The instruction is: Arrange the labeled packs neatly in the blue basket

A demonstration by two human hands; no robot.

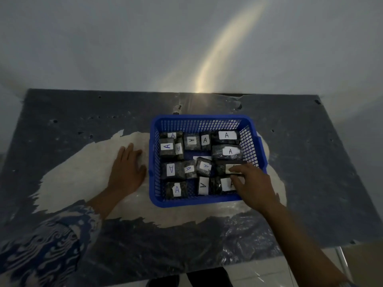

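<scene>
With every labeled pack in the blue basket (pixel 204 200), the right hand (pixel 251 183) pinches a near-right pack (pixel 229 168) to straighten it while the left hand (pixel 127 168) rests flat, fingers spread, on the table (pixel 62 121).

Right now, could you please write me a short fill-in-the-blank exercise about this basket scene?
1. Every label that can be read on the packs shows the letter ____.
2. The basket is coloured ____.
3. The left hand lies flat on the ____.
4. The right hand reaches into the ____.

Missing words: A; blue; table; basket
</scene>
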